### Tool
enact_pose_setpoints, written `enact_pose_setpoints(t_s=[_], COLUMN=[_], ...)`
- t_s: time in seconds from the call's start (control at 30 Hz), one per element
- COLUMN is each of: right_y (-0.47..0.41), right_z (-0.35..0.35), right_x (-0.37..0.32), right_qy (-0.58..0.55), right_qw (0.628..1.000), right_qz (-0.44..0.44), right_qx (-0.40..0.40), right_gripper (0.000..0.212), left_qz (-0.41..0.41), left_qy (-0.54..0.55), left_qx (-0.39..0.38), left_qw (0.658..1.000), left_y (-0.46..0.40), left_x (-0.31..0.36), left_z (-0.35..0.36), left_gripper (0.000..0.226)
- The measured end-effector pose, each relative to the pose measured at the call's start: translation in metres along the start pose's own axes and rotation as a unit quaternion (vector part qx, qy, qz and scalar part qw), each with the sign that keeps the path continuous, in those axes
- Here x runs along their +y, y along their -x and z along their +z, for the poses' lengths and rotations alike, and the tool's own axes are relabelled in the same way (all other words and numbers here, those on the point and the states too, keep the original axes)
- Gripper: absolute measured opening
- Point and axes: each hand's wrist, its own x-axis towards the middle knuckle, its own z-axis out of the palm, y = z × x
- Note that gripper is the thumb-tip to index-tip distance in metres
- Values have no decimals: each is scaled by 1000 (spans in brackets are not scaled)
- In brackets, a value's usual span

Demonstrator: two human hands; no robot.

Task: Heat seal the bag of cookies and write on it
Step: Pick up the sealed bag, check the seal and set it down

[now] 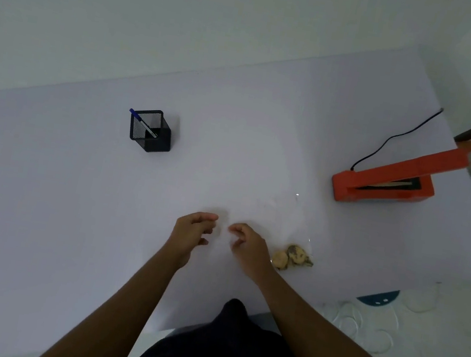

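Count: one clear bag (292, 218) lying flat on the white table (68, 213), at least two cookies (292, 257) sitting in its near right corner; the exact number is hard to read. One orange heat sealer (381, 183) sitting far right with its arm tilting up open, one black cord (394, 138) trailing off behind it. One black mesh pen holder (150, 131) sitting far left, one blue pen (142, 123) leaning inside it.

Left hand (191, 233) is hovering over the table near the bag's left end, fingers loosely curling, thumb and fingertips close together; can't tell if it is pinching the clear film. Right hand (248, 248) is sitting just beside it, fingers also curling inward, just left of the cookies; can't tell if it is gripping the plastic either. The two hands are staying slightly apart, not touching each other.
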Motion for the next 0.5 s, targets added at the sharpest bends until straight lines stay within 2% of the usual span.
enact_pose_setpoints(t_s=[0.13,0.37,0.43,0.5], right_y=[19,41,41,38], right_z=[-9,-21,-26,-32], right_x=[-11,-21,-22,-22], right_qy=[-24,-56,-53,-38], right_qw=[998,988,985,982], right_qz=[-64,-113,-122,-143], right_qx=[13,91,107,119], right_gripper=[43,54,47,32], left_qz=[-65,-79,-81,-83], left_qy=[111,155,162,165], left_qx=[-46,-46,-39,-31], left_qw=[991,984,983,982], left_y=[21,38,39,40], left_x=[12,17,18,19], left_z=[1,19,25,32], left_gripper=[19,17,16,16])
